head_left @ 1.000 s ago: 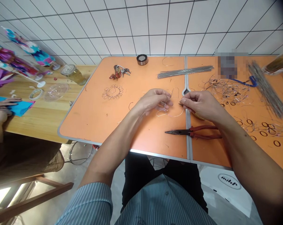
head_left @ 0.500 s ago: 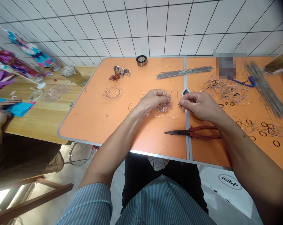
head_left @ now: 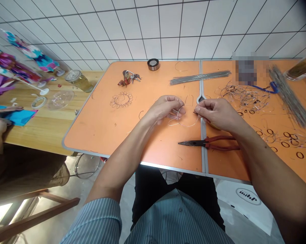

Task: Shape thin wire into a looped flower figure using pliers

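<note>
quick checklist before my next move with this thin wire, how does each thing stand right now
1. Left hand on the thin wire: ok, fingers curled at it.
2. Right hand's dark-tipped item identified: cannot tell, fingers hide most of it.
3. Red-handled pliers nearby: ok, lying on the orange table.
4. Looped wire ring apart from hands: ok, left of the left hand.
5. No stray wire around the hands: not ok, a bent wire piece lies just beyond them.

held wire (head_left: 188,126): silvery | tabletop (head_left: 104,132): orange | pliers (head_left: 208,142): red-handled | shirt (head_left: 178,217): blue, pale-striped | wall tiles (head_left: 148,23): white, dark-lined
</note>
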`<state>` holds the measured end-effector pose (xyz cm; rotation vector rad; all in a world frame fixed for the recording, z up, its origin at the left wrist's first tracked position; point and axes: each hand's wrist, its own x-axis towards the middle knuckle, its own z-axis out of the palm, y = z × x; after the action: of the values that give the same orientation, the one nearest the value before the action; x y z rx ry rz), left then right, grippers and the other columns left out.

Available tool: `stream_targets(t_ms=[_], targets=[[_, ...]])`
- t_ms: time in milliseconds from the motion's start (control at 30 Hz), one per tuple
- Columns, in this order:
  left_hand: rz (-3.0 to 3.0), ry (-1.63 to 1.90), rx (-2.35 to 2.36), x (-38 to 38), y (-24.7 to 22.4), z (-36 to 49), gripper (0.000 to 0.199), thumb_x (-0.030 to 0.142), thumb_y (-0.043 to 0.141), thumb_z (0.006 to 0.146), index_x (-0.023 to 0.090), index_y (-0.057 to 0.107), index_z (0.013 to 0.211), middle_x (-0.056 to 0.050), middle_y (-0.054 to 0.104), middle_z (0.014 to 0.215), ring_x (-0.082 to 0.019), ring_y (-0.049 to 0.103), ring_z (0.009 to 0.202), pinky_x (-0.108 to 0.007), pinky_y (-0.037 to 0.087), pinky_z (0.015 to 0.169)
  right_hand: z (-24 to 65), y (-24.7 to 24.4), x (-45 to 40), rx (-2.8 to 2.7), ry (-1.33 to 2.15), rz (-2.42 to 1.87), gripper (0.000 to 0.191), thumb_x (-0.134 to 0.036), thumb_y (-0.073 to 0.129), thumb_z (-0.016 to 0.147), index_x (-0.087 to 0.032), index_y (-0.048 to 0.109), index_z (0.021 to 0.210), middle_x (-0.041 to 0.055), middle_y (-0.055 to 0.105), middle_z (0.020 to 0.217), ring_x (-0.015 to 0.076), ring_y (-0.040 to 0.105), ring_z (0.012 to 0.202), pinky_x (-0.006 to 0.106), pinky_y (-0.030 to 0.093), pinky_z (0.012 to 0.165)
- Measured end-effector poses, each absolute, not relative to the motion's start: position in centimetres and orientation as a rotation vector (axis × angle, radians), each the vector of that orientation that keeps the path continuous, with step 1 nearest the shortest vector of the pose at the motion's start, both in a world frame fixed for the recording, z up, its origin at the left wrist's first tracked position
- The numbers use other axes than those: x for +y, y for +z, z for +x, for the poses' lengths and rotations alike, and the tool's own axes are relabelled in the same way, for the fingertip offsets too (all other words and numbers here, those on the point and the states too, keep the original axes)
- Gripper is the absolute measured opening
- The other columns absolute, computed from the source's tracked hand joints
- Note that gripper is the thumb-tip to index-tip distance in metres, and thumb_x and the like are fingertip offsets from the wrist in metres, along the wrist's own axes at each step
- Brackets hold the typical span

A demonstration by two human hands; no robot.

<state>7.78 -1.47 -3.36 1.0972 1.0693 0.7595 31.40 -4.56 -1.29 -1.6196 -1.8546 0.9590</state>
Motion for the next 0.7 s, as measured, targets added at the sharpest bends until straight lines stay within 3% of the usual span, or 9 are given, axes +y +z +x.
stream_targets(t_ms=[233, 433, 700], targets=[[1.154, 0.711, 1.062, -2.0, -3.1, 8.1, 0.006, 0.019, 0.080, 0.092, 0.015, 0.075, 0.092, -0.005, 0.082, 0.085, -0.009, 0.067, 0.061, -0.023, 0.055, 0.061, 31.4, -1.9, -4.6, -1.907, 1.012, -1.556, 0.018, -0.030, 0.076, 0.098, -0.022, 0.077, 0.082, 0.0018, 0.075, 0.075, 0.0175, 0.064, 0.068, 0.033, 0.046, 0.066], [1.143, 0.769, 1.065, -2.2, -3.0, 8.5, 0.014, 0.013, 0.073, 0.098, 0.014, 0.072, 0.085, -0.003, 0.078, 0.076, -0.008, 0.063, 0.055, -0.022, 0.052, 0.056, 31.6, -1.7, -4.7, -1.717, 1.066, -1.460, 0.023, -0.032, 0.082, 0.100, -0.023, 0.075, 0.080, 0.0003, 0.068, 0.068, 0.0150, 0.059, 0.061, 0.031, 0.049, 0.062], [1.194, 0.783, 1.047, -2.8, -3.1, 9.1, 0.014, 0.011, 0.073, 0.099, 0.014, 0.072, 0.085, -0.003, 0.078, 0.075, -0.007, 0.063, 0.056, -0.021, 0.050, 0.057, 31.0, -1.5, -5.1, -1.319, 0.786, -1.194, 0.036, -0.059, 0.095, 0.091, -0.028, 0.076, 0.089, 0.0027, 0.078, 0.084, 0.0199, 0.073, 0.073, 0.036, 0.065, 0.065]])
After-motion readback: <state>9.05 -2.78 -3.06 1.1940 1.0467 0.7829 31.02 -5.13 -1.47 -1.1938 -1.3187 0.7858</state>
